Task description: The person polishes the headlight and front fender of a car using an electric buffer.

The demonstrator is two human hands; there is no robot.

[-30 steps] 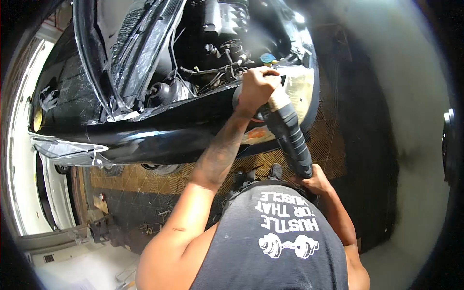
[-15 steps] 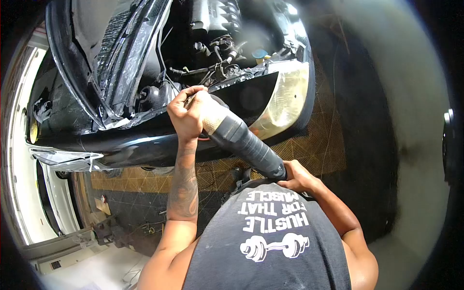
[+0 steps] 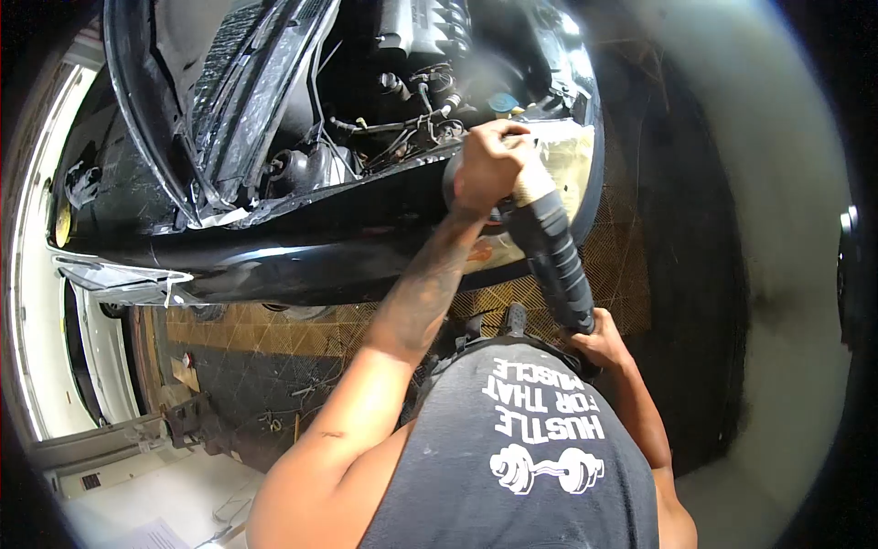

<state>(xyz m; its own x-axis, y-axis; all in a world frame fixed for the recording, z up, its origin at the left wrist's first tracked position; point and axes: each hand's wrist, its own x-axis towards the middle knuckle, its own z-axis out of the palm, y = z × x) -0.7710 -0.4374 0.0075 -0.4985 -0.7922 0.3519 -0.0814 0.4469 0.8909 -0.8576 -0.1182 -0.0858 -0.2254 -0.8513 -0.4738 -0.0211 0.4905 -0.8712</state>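
Note:
A long polisher (image 3: 551, 247) with a black tape-wrapped body and a tan head section slants across the front corner of a black car. My left hand (image 3: 494, 166) is closed over its head end, close to the yellowed headlight (image 3: 574, 151). A round part of the tool shows at the left of that hand, against the black fender (image 3: 357, 224); its contact face is hidden. At the rear end of the body, my right hand (image 3: 604, 340) is wrapped round the grip, near my waist.
The engine bay (image 3: 402, 110) lies exposed beyond the fender, beside the raised hood (image 3: 238, 101). Patterned floor tiles (image 3: 247, 334) run beneath the car. A pale wall (image 3: 786, 274) stands at the right, a white counter (image 3: 174, 494) at the lower left.
The polisher and both hands have moved right, from the middle of the fender toward the headlight. The tool now stands more upright in view.

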